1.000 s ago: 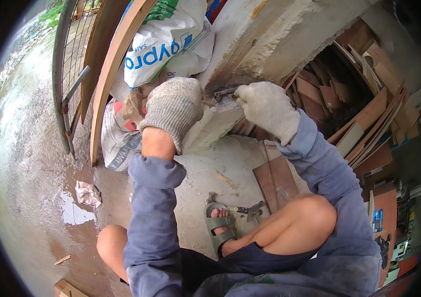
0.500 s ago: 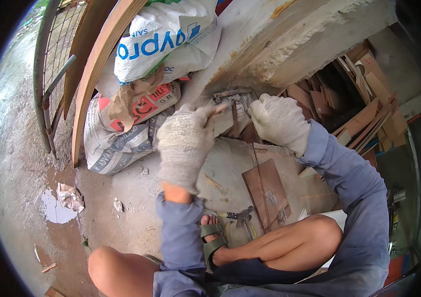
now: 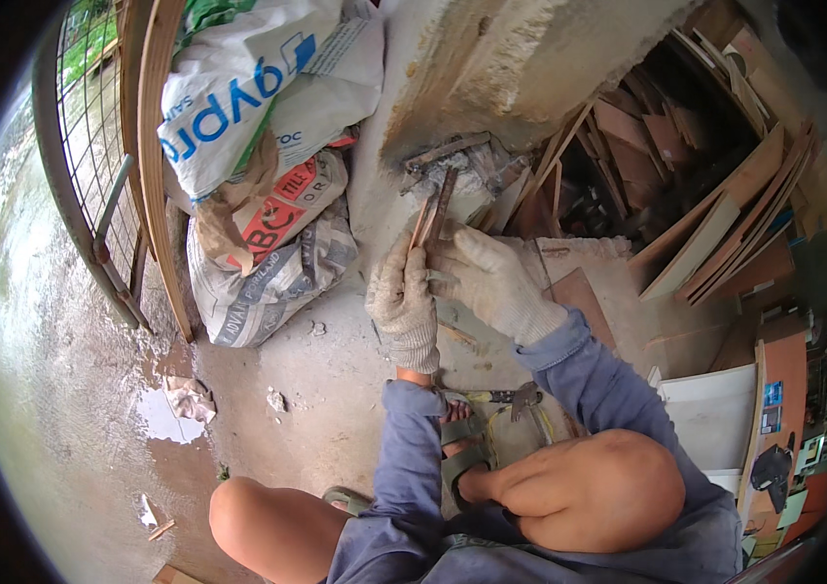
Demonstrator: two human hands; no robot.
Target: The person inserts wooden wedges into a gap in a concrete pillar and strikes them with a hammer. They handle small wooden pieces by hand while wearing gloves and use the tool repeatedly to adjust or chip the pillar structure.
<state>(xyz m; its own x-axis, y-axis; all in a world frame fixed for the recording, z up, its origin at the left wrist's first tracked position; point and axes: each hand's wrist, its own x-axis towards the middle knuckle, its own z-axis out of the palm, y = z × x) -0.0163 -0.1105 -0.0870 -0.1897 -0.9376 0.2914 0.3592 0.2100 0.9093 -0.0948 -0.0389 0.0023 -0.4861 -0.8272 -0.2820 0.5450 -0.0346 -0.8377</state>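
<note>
In front of me, my left hand (image 3: 404, 304), in a pale knitted work glove, is closed around thin wood strips (image 3: 423, 226) that point away from me. Just beside it on the right, my gloved right hand (image 3: 491, 277) has its fingertips against a darker wood strip (image 3: 446, 195); part of its grip is hidden behind the glove. Past the strips' far ends, a heap of grey, ash-like bits and dark wood pieces (image 3: 477, 167) lies at the foot of the rough concrete block (image 3: 501, 78).
Several stacked cement-type bags (image 3: 268, 277) stand at the left, near a wooden frame (image 3: 156, 146) and wire mesh gate (image 3: 88, 117). Loose boards (image 3: 725, 243) lean at the right. A hammer (image 3: 522, 396) lies by my sandalled foot; a small puddle (image 3: 165, 417) is at far left.
Both hands have come together and nearer to me. The right hand has moved left to the strips, which now point away from me. The view has shifted.
</note>
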